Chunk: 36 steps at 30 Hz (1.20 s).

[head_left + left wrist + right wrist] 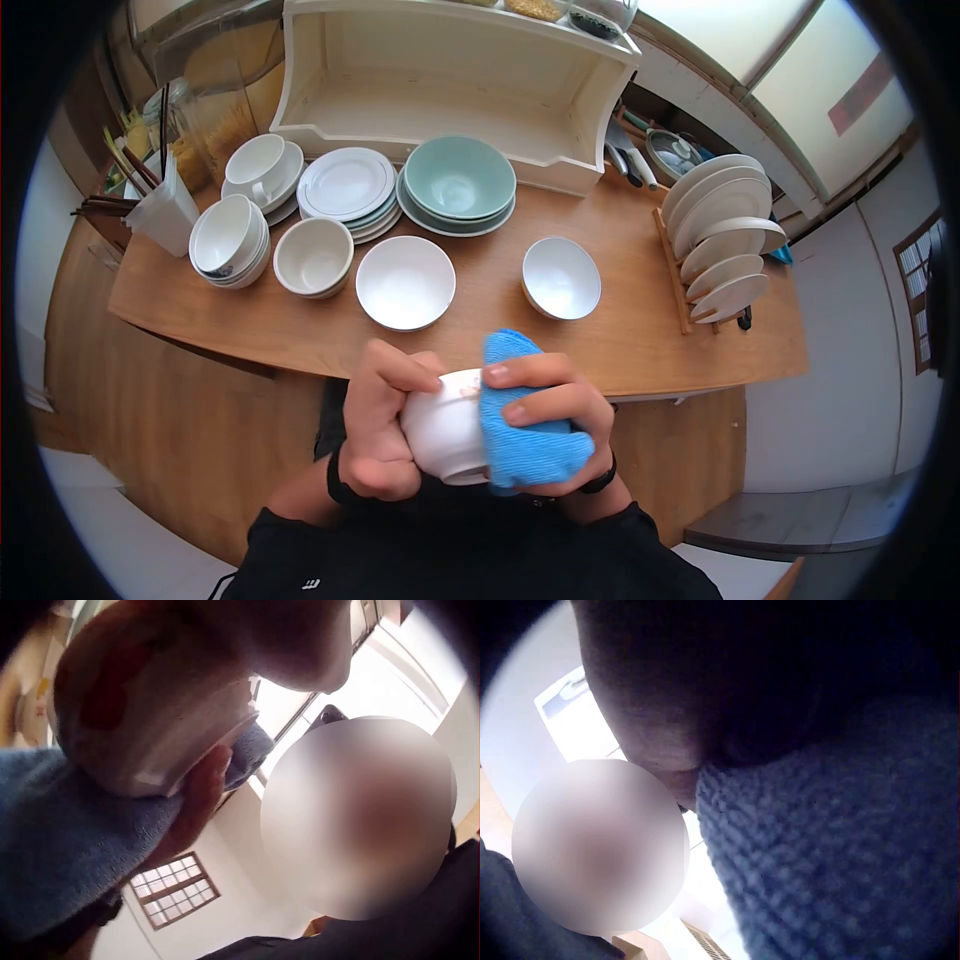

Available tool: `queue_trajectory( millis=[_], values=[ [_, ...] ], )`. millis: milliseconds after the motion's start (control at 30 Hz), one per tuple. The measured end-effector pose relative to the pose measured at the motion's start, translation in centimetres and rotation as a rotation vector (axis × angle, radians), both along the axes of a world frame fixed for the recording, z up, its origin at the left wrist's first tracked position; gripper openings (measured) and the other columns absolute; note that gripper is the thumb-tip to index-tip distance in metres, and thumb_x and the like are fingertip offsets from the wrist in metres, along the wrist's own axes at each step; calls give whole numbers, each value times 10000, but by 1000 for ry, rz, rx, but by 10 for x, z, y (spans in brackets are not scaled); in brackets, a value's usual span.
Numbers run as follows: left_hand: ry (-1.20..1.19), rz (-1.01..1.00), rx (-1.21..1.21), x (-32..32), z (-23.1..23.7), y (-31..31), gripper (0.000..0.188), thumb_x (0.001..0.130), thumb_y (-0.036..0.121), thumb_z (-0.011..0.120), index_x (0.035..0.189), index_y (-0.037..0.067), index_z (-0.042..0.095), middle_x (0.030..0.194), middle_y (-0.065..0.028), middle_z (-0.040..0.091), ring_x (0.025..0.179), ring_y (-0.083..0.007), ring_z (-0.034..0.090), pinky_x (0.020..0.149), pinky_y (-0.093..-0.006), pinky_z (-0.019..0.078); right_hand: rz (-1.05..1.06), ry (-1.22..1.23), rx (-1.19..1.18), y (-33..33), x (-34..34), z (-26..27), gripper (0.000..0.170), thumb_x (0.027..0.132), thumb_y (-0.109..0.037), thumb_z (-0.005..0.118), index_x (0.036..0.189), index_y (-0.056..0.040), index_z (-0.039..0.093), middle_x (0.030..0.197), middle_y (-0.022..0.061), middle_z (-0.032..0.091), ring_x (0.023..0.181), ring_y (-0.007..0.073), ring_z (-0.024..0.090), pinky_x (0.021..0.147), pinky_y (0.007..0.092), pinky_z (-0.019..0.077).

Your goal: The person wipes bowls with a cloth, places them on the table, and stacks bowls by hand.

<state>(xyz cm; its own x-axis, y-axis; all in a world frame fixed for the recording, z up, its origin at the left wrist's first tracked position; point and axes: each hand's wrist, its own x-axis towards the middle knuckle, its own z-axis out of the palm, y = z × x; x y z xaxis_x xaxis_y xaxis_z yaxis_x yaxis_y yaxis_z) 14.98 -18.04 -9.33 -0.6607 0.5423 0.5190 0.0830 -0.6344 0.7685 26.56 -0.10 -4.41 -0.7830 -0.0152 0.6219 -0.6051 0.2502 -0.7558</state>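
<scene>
A white bowl (pixel 445 428) is held up in front of the body, tilted on its side, with its foot ring toward the person. My left hand (pixel 382 415) grips it at the left, fingers over the rim. From the right, my right hand (pixel 560 405) holds a blue cloth (pixel 535 450) against the bowl's outer wall, two fingers curled over the fabric. A reddish pattern shows on the bowl (pixel 127 697) in the left wrist view, where the cloth (pixel 82 825) wraps its lower side. Ribbed cloth (pixel 825 855) fills much of the right wrist view.
On the wooden table (pixel 480 340) stand a white bowl (pixel 405 283), a pale bowl (pixel 561 278), cream bowls (pixel 313 257), stacked plates (pixel 347 184) and a green bowl (pixel 460 177). A dish rack (pixel 676 270) with plates is at right; knives (pixel 632 160) sit behind it. A cream shelf (pixel 450 90) stands at the back.
</scene>
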Motion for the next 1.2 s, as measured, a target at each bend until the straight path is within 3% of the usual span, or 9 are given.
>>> queue_trajectory(
  millis=[167, 367, 433, 500, 600, 700, 833, 1033, 1200],
  values=[
    [-353, -48, -57, 2, 2, 12, 901, 907, 835, 431, 1329, 39, 468, 1203, -196, 701, 1108, -295, 664, 975, -398, 500, -631, 231, -109, -18, -4, -25, 752, 759, -244, 962, 1334, -90, 502, 1434, 220, 544, 1251, 321, 608, 1040, 466, 515],
    [-731, 218, -142, 15, 19, 31, 681, 996, 644, 393, 1154, 12, 591, 1003, -92, 703, 898, -162, 627, 758, -294, 448, -478, 211, -1, -23, -23, -34, 725, 772, -234, 939, 1336, -103, 503, 1474, 223, 508, 1304, 348, 575, 1093, 493, 469],
    [-344, 165, -349, 1, 10, 8, 686, 1003, 628, 363, 923, 2, 631, 840, -85, 673, 763, -155, 594, 653, -297, 424, -303, 157, 49, -15, -18, -20, 726, 738, -197, 945, 1328, -119, 529, 1459, 222, 523, 1313, 365, 574, 1114, 506, 449],
    [-139, 20, -399, -11, 5, -11, 706, 1053, 584, 335, 1157, -28, 671, 1006, -108, 710, 894, -188, 646, 792, -325, 512, -156, 85, 126, -9, -8, 1, 654, 725, -143, 939, 1280, -162, 593, 1425, 183, 573, 1252, 369, 624, 1044, 507, 509],
    [139, -87, -497, -27, 37, -12, 762, 973, 720, 368, 738, 7, 498, 583, -97, 514, 515, -198, 487, 493, -362, 333, -104, -27, 294, -16, 5, 27, 641, 729, -142, 905, 1297, -166, 610, 1416, 139, 596, 1125, 417, 668, 953, 492, 560],
    [217, -260, -606, -22, 54, -11, 873, 951, 836, 352, 846, -3, 572, 641, -165, 544, 576, -348, 589, 552, -399, 440, -15, -182, 392, -20, 8, 41, 623, 738, -152, 870, 1312, -173, 629, 1434, 112, 590, 1142, 413, 663, 953, 466, 552],
    [288, -196, -656, -21, 73, -13, 961, 930, 890, 345, 946, -24, 640, 751, -150, 638, 676, -291, 666, 623, -382, 496, 53, -64, 258, -7, 0, 4, 618, 755, -150, 870, 1323, -143, 628, 1438, 136, 589, 1173, 393, 666, 987, 468, 542],
    [-227, -126, -247, -13, 36, 12, 1042, 900, 895, 427, 1354, -35, 544, 1138, -128, 699, 1041, -203, 670, 946, -295, 480, -521, 322, -361, -32, -2, -25, 674, 798, -234, 932, 1291, -142, 482, 1394, 189, 532, 1276, 336, 586, 1068, 479, 502],
    [-764, 61, -69, 24, 9, 22, 828, 1036, 635, 358, 1402, -82, 552, 1263, -189, 710, 1157, -269, 684, 971, -376, 526, -467, 409, -31, -35, -17, -31, 694, 797, -212, 939, 1307, -171, 471, 1400, 186, 519, 1258, 310, 586, 986, 441, 512]
  ],
)
